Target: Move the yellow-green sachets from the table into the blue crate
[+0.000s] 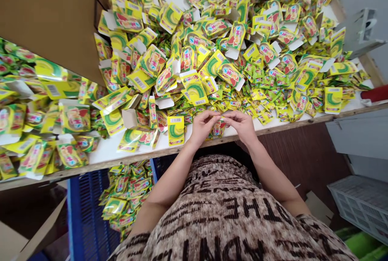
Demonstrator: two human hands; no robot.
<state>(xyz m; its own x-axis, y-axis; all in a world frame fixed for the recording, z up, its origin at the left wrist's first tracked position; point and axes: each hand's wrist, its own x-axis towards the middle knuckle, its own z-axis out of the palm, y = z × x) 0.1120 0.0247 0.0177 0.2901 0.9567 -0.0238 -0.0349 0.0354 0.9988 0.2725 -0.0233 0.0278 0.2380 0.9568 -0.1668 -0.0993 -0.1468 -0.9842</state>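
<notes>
My left hand [202,127] and my right hand [241,125] meet at the near edge of the white table [106,152], fingers curled together around a small yellow-green sachet pack [217,128] held between them. A great heap of yellow-green cartons and sachets [212,51] covers the table just beyond my fingers. A flat yellow carton with a barcode [176,130] lies right beside my left hand.
A brown cardboard box wall [51,14] stands at the far left. Below the table edge a blue crate [87,220] holds several finished packs [127,196]. A white plastic basket [363,202] sits on the floor at right. A red object [376,93] lies at the table's right end.
</notes>
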